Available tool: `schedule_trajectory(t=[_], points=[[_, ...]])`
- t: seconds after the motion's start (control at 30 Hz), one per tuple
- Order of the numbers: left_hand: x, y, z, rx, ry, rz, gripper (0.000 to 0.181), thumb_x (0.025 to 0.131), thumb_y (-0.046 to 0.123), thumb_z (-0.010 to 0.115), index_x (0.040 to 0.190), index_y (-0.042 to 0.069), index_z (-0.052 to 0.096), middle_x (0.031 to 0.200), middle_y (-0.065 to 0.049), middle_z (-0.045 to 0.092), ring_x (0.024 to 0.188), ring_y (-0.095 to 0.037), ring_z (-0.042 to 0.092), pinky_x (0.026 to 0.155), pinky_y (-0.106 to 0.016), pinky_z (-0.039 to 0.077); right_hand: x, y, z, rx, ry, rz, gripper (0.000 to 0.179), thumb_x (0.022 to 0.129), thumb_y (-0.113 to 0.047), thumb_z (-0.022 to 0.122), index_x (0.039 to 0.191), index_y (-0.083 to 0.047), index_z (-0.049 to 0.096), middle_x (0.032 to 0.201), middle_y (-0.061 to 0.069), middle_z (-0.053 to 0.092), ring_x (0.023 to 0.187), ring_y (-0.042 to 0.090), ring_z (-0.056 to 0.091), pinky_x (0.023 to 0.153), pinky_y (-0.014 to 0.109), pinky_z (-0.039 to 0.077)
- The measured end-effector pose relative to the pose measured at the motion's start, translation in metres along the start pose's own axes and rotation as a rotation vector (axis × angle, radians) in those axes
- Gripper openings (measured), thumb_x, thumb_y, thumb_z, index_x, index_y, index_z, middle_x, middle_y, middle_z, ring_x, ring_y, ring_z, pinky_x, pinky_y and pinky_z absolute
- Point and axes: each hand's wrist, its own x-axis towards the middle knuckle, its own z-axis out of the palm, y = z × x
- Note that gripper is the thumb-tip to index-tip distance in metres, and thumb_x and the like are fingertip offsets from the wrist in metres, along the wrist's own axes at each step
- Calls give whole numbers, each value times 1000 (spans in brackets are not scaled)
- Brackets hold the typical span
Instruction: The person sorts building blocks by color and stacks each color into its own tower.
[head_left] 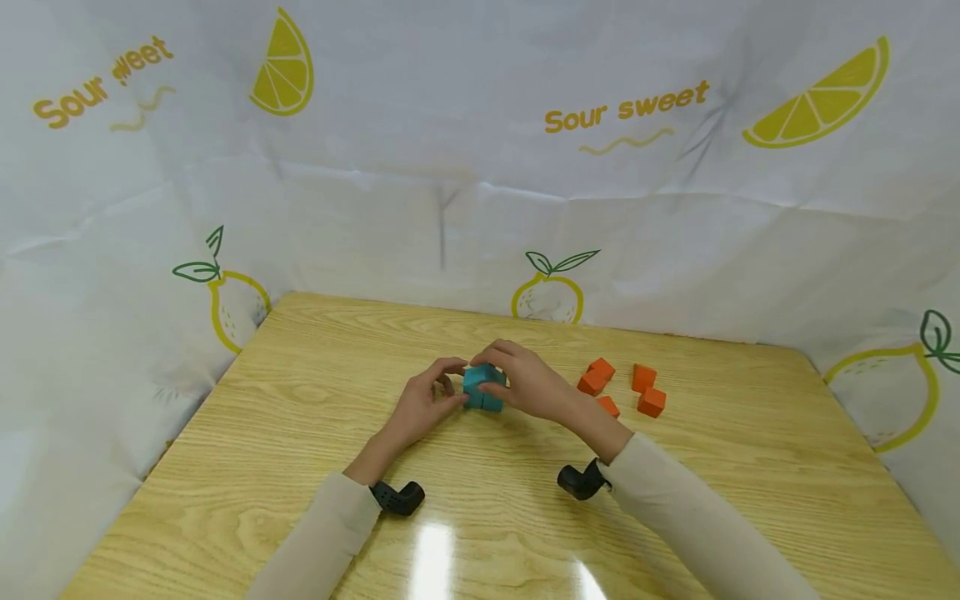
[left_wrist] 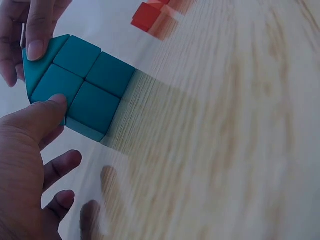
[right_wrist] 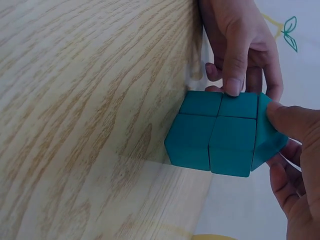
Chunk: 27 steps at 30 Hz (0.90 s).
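Observation:
On the wooden table [head_left: 450, 492], teal cubes [left_wrist: 92, 107] form a block two wide and two high. A teal triangular block [right_wrist: 265, 135] lies on top like a roof. My left hand [head_left: 414, 410] pinches the upper cube on its side, its thumb on the front edge and other fingers behind, partly hidden. From the right, my right hand [head_left: 532, 385] holds the triangular block between thumb and fingers. The thumb presses its front face in the right wrist view, while fingers reach behind.
Several orange blocks [head_left: 652, 402] lie loosely grouped to the right of my right hand. A white cloth [head_left: 420, 225] printed with lemons hangs behind the table and along its sides. Black wrist devices [head_left: 400, 498] sit at both sleeve cuffs.

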Motion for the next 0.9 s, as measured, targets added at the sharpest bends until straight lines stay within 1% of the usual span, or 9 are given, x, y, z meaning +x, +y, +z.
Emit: schedule_trajectory(t=[0.23,0.5,0.73,0.9], points=[[1,1,0,-20,40,32,42,90,12,68,130,16,55,117,-2,61,81,-14,55,62,-30,40,0,1,1,3,21,-3,33,88,-14,71,118,-5,61,110,7,58,87,15,56,71,25,48],[1,3,-2,-49,23,13,38,92,19,65,129,21,58,120,3,61,80,-13,54,61,-29,40,0,1,-1,3,13,18,35,87,-14,72,119,-6,61,111,6,58,93,16,58,78,29,49],[1,2,-1,-79,33,25,35,93,20,63,128,20,59,119,2,62,79,-15,53,60,-29,40,1,2,0,11,-1,43,34,88,-14,71,119,-6,61,113,6,58,97,17,58,81,30,49],[0,1,1,-87,41,15,35,92,17,63,128,19,59,120,0,61,79,-16,52,60,-30,39,1,1,0,7,-1,43,34,88,-15,71,120,-6,61,112,6,58,96,17,58,80,30,49]])
